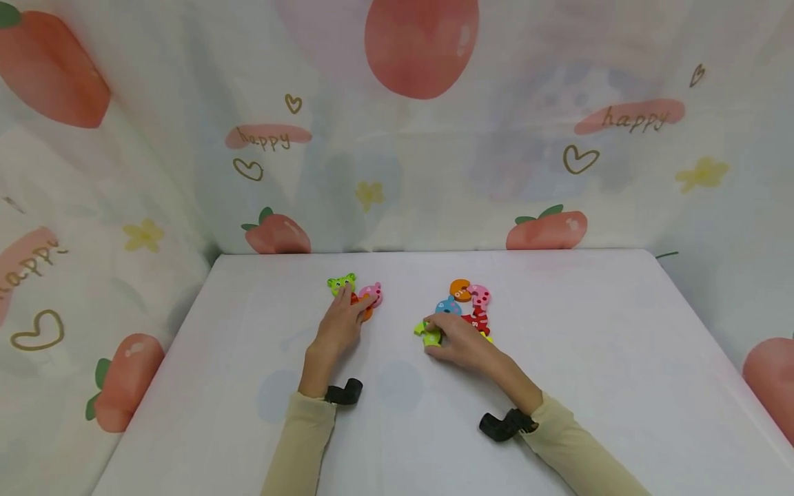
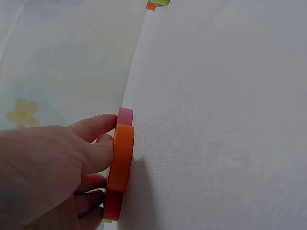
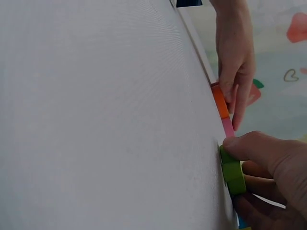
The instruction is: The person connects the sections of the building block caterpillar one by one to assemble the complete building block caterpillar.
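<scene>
My left hand (image 1: 338, 329) lies over a small group of flat animal puzzle pieces, its fingers reaching across them: a green animal-head piece (image 1: 338, 283), a pink piece (image 1: 373, 293) and an orange piece (image 2: 123, 155). A red piece (image 2: 113, 205) is partly hidden under the fingers. To the right, my right hand (image 1: 464, 342) pinches a green puzzle piece (image 1: 430, 336) between thumb and fingers. This piece sits just below a blue piece (image 1: 448, 306), at the open side of a curved row of pieces. Whether the green and blue pieces touch is unclear.
The curved row also has an orange piece (image 1: 460, 290), a spotted pink piece (image 1: 480, 295), a red striped piece (image 1: 480, 319) and a partly hidden yellow piece (image 1: 488, 337). All lie on a white tabletop (image 1: 397, 427), with a printed cloth (image 1: 434, 172) behind it.
</scene>
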### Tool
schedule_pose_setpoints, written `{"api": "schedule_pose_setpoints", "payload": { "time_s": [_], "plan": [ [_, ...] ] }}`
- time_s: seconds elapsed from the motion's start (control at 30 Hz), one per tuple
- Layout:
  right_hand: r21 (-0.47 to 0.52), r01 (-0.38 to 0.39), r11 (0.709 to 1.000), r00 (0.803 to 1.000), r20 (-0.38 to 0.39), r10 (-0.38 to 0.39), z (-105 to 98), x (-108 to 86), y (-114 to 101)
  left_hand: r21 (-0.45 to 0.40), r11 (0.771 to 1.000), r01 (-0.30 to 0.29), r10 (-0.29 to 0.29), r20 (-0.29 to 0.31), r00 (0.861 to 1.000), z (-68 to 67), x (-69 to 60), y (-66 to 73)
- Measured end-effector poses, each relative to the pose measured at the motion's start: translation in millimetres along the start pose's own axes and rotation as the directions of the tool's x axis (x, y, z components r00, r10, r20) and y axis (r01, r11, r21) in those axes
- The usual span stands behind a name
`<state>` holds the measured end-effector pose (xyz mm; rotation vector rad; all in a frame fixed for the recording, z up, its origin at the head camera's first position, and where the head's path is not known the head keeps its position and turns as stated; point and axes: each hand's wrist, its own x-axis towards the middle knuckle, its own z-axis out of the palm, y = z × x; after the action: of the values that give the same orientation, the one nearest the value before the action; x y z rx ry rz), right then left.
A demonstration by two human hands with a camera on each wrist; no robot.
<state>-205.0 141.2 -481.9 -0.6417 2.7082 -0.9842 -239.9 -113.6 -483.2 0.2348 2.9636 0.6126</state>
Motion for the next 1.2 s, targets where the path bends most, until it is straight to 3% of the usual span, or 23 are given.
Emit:
{"api": "schedule_pose_setpoints", "payload": {
  "time_s": [0.3,0.5,0.6,0.8,0.93,1.07,1.2],
  "plan": [
    [-0.066,0.028,0.997,1.000,0.011,-0.028,-2,3.6,-4,0.004,1.000,-0.005,0.005,-0.006,1.000,0.4,0.6,-4.8],
    [0.024,0.017,1.000,1.000,-0.012,-0.017,-11,17.3,-11,-0.010,1.000,0.016,-0.016,-0.005,1.000,-2.3,0.3,-5.4],
    [0.094,0.032,0.995,0.999,-0.031,-0.030,-10,29.3,-11,-0.004,1.000,0.015,-0.015,-0.005,1.000,-2.8,-0.1,-5.9],
    [0.224,0.001,0.975,0.996,-0.090,0.020,2,63.1,-9,-0.003,1.000,-0.006,0.006,-0.016,1.000,-1.3,-0.8,-6.9],
    [0.213,0.028,0.977,0.993,-0.114,-0.004,9,89.5,-10,-0.002,1.000,-0.011,0.011,-0.023,1.000,-0.7,0.1,-6.4],
    [0.142,0.075,0.987,0.993,-0.102,-0.060,14,113.4,-13,-0.012,1.000,-0.005,0.005,-0.011,1.000,-0.1,2.0,-4.9],
    [0.076,0.056,0.995,0.995,-0.088,-0.050,18,128.5,-13,0.004,1.000,-0.013,0.013,-0.004,1.000,0.8,3.3,-3.5]
  ]
}}
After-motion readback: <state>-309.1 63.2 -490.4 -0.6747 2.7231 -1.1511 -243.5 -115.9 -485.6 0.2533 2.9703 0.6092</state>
